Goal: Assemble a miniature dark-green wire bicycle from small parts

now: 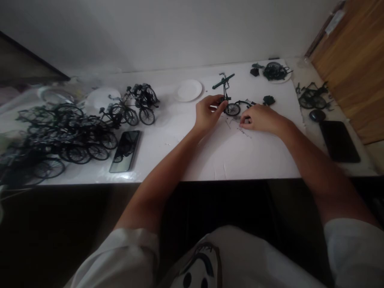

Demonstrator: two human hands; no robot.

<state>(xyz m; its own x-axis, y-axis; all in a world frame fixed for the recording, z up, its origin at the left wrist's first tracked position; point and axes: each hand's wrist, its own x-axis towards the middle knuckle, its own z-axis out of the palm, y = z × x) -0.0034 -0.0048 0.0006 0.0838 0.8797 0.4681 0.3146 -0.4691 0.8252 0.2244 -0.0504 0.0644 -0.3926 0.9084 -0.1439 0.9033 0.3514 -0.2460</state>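
Note:
A small dark model bicycle [228,96] stands partly built on the white table [228,156], its handlebar pointing up. My left hand [208,113] is closed round the bicycle's frame just left of its wheel. My right hand [260,119] rests on the table to the right of the wheel, fingers curled and pinched over small loose parts [244,131] that I cannot make out. A dark loose piece [269,100] lies just behind my right hand.
A heap of finished model bicycles [60,136] covers the table's left side, with more [136,105] behind a phone [125,151]. A white plate [189,90] sits at the back, a plate of dark parts [274,72] at back right, another bicycle [313,98] and a second phone [339,141] on the right.

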